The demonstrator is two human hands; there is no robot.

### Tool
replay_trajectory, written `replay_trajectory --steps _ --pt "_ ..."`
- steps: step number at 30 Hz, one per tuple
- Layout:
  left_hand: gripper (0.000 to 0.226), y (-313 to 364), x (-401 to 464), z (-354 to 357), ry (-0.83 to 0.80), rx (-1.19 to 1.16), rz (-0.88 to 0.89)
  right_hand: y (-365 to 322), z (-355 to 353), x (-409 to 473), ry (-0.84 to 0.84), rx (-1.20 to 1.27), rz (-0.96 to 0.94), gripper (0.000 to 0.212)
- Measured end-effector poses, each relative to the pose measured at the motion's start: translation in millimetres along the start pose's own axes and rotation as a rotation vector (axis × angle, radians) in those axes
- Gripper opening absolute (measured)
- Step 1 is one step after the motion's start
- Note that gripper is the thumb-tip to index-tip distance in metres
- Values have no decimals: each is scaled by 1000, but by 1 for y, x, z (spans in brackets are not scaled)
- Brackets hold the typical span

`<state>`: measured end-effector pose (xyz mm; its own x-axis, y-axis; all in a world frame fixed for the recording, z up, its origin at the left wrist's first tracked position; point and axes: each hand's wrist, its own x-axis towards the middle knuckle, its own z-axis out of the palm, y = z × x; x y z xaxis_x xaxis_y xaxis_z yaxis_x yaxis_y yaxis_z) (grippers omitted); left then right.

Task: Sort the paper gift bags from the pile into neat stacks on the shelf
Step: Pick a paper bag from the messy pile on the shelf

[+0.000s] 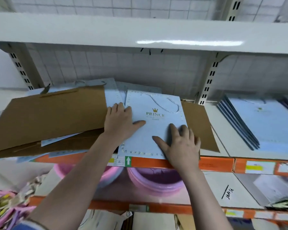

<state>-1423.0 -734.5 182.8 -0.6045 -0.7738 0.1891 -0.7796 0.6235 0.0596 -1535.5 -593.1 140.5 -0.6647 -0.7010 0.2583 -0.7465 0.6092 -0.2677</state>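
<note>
A flat light-blue gift bag (150, 130) with a gold crown, the word PRINCE and a white rope handle lies on top of the pile at the shelf's front. My left hand (121, 122) rests flat on its left edge with the thumb spread across the paper. Over the bag's lower right corner my right hand (179, 143) presses down with straight fingers. Large brown paper bags (53, 117) lie left of it and under it, with more blue bags (110, 92) behind. A neat stack of blue bags (263, 120) lies on the shelf to the right.
The shelf (214, 163) has an orange front strip with price labels. A white upper shelf (140, 32) overhangs the pile. Slotted uprights (208, 85) stand at the back. Pink basins (156, 181) sit on the shelf below, patterned goods at lower left.
</note>
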Motion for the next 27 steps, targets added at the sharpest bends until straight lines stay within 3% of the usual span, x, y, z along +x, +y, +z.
replay_trajectory --steps 3,8,13,19,24,27 --pt "86 11 9 1 -15 30 -19 8 1 0 26 25 79 104" --pt "99 28 21 9 -13 81 -76 26 -13 7 -79 -11 110 101" --pt "106 41 29 14 1 57 -146 42 -16 17 -92 114 96 110" --pt "105 54 36 6 192 -150 -239 56 -12 25 -89 217 87 116" --pt "100 67 37 -1 312 -522 -300 68 -12 37 -89 342 95 94" --pt "89 71 36 -3 366 -605 -325 73 -15 40 -90 409 80 77"
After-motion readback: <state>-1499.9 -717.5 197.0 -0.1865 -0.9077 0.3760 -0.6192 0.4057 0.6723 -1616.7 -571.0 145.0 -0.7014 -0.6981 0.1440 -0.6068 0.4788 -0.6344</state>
